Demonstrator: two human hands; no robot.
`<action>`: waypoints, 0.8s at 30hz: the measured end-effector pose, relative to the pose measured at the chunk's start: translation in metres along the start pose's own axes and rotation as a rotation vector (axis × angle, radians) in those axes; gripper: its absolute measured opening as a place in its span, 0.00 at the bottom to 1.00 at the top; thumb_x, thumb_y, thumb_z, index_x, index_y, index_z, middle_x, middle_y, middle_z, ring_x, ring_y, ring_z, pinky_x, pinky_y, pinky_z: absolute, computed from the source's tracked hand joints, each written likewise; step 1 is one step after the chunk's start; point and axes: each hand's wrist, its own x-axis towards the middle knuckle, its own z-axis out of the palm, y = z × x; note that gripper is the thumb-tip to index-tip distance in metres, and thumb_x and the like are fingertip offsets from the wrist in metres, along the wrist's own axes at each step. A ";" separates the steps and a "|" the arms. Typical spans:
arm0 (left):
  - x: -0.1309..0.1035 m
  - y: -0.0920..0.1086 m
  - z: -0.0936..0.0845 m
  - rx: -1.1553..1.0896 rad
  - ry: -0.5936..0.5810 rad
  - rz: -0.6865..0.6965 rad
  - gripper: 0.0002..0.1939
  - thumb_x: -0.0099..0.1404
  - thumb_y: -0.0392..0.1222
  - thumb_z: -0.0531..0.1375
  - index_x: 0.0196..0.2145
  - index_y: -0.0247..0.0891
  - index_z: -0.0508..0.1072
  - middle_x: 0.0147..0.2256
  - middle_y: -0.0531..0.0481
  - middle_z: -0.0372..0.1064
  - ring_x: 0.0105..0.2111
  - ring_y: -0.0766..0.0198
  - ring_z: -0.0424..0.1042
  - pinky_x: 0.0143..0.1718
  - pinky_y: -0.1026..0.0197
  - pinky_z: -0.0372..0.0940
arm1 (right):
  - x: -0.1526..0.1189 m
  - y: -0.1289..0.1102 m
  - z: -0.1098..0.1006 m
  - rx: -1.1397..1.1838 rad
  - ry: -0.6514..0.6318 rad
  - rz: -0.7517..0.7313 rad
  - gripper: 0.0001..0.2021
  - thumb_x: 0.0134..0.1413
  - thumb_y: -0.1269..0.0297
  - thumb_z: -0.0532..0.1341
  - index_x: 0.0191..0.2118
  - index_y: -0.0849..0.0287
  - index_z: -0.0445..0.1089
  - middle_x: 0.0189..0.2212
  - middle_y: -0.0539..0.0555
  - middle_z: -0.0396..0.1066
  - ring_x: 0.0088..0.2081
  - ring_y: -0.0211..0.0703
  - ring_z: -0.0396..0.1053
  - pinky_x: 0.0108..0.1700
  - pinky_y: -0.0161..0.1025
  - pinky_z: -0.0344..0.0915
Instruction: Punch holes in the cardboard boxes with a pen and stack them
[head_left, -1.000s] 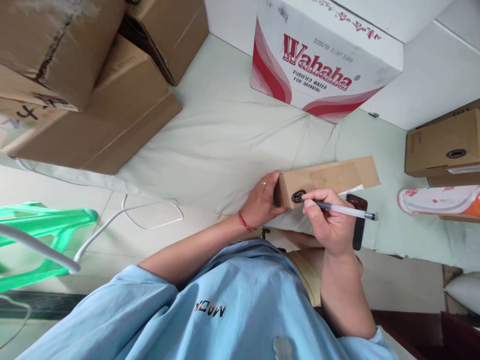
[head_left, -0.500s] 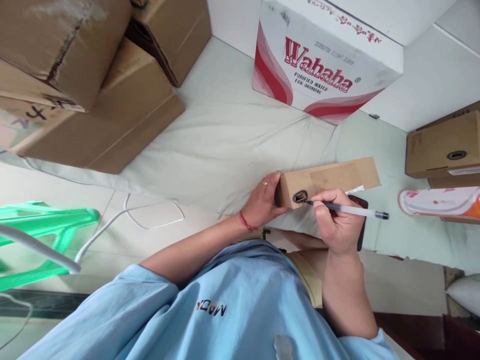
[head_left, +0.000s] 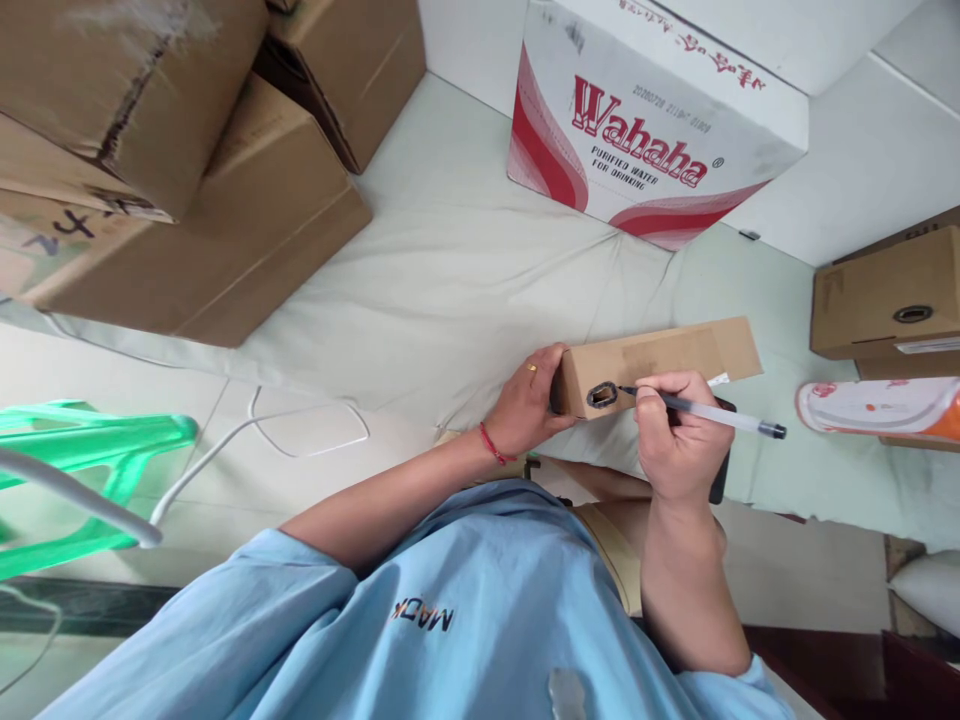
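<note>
A small brown cardboard box (head_left: 660,360) lies on the pale cloth in front of me, with a dark-rimmed oval hole (head_left: 602,395) near its left end. My left hand (head_left: 525,405) grips that end, thumb at the near edge and fingers on the far side. Pinched in my right hand (head_left: 682,435) is a pen (head_left: 731,415) with a clear barrel. Its tip points at the box just right of the hole; I cannot tell whether it touches. A dark object (head_left: 721,470), partly hidden, lies behind my right hand.
A Wahaha water carton (head_left: 637,130) stands at the back. Large brown boxes (head_left: 202,230) are stacked at left, and another holed box (head_left: 885,290) sits at right beside a white-and-orange package (head_left: 877,408). A green stool (head_left: 127,450) and a white cable (head_left: 199,480) are at lower left.
My right hand and the pen have shifted slightly right, so the tip has left the hole's lower edge and is now to its right. My left hand still holds the box.
</note>
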 end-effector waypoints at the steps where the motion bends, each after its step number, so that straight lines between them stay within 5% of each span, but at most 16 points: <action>1: 0.000 0.000 0.000 -0.001 -0.003 -0.004 0.51 0.61 0.43 0.76 0.72 0.42 0.50 0.62 0.34 0.67 0.60 0.43 0.73 0.60 0.43 0.73 | 0.000 0.000 0.000 -0.006 -0.013 0.010 0.05 0.63 0.67 0.63 0.36 0.56 0.76 0.22 0.44 0.69 0.22 0.35 0.64 0.27 0.35 0.62; 9: 0.000 0.001 -0.001 0.007 -0.020 -0.034 0.53 0.61 0.42 0.76 0.72 0.43 0.49 0.61 0.35 0.68 0.59 0.42 0.74 0.59 0.42 0.74 | -0.002 -0.001 0.001 0.043 -0.069 0.060 0.08 0.67 0.59 0.65 0.38 0.56 0.77 0.25 0.47 0.74 0.26 0.38 0.72 0.31 0.37 0.67; 16: -0.004 -0.004 0.001 0.023 -0.034 -0.041 0.57 0.59 0.40 0.77 0.74 0.44 0.46 0.66 0.33 0.64 0.65 0.39 0.70 0.64 0.39 0.71 | -0.006 0.012 -0.036 0.314 0.202 0.318 0.15 0.60 0.52 0.72 0.41 0.57 0.75 0.25 0.48 0.73 0.22 0.34 0.66 0.24 0.33 0.60; 18: -0.005 -0.005 0.001 0.025 -0.035 -0.051 0.57 0.58 0.40 0.77 0.74 0.43 0.46 0.66 0.33 0.65 0.65 0.39 0.71 0.64 0.39 0.71 | -0.015 0.030 -0.054 0.293 0.131 0.531 0.20 0.56 0.47 0.74 0.39 0.58 0.73 0.21 0.46 0.70 0.17 0.33 0.59 0.19 0.32 0.53; 21: -0.006 -0.008 0.002 0.035 -0.029 -0.045 0.58 0.58 0.41 0.77 0.74 0.43 0.46 0.66 0.33 0.65 0.66 0.39 0.70 0.65 0.39 0.70 | -0.032 0.063 -0.070 0.119 -0.174 0.810 0.26 0.50 0.38 0.74 0.30 0.58 0.70 0.15 0.44 0.63 0.14 0.31 0.51 0.18 0.33 0.44; 24: -0.007 -0.010 0.003 0.044 -0.014 -0.036 0.58 0.58 0.42 0.77 0.74 0.42 0.46 0.67 0.32 0.64 0.67 0.40 0.69 0.66 0.39 0.69 | -0.047 0.087 -0.072 -0.111 -0.384 0.789 0.28 0.51 0.34 0.70 0.25 0.57 0.68 0.14 0.46 0.64 0.17 0.36 0.58 0.23 0.36 0.52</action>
